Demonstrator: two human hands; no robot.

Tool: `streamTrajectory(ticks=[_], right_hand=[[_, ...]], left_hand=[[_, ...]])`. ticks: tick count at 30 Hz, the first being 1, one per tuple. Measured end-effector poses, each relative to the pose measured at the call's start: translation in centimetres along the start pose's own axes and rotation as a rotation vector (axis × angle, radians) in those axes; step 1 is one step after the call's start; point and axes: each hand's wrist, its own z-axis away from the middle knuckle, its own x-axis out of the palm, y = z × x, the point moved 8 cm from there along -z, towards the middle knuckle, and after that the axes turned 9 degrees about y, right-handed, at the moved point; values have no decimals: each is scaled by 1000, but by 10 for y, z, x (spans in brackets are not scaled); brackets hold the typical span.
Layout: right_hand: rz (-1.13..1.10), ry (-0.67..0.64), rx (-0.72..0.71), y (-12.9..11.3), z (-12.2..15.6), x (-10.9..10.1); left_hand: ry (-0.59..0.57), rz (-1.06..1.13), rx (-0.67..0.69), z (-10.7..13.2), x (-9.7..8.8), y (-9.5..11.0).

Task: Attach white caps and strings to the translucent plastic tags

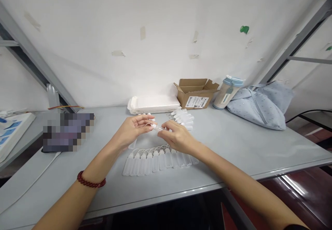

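Note:
Above the grey table my left hand point(133, 130) pinches the white cap end of a small translucent plastic bottle point(157, 127). My right hand point(178, 135) has its fingers closed round the other end of the same bottle, so most of its body is hidden. A thin white cord loops at the cap by the left fingertips. In front of both hands lies a row of similar flat translucent bottles point(152, 162), side by side, with white caps and cord loops pointing away from me. Beyond the right hand rests another cluster of these bottles point(185, 117). One more lies partly under the left hand.
Against the wall lie stacked white trays point(155, 103), an open cardboard box point(195, 95), a tumbler point(227, 93) and a light-blue cloth bag point(256, 107). At left are a blurred-out device point(68, 133), a white cable point(33, 181) and a power strip point(15, 135).

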Motion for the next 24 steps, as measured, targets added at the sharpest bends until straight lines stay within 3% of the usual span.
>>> streamTrajectory(ticks=[9,14,19,24], right_hand=[[23,85,-26,-1,-5,-11],[54,83,-63,-3,-3,-12],[33,131,-64,-1,-2,-15],[17,92,-24,4,0,-11]], left_hand=[[-22,66,-16,1,5,1],[-47,-69,-17,0,11,-3],[-12,-24,11,-1,10,-1],[47,-7,47,1,6,4]])
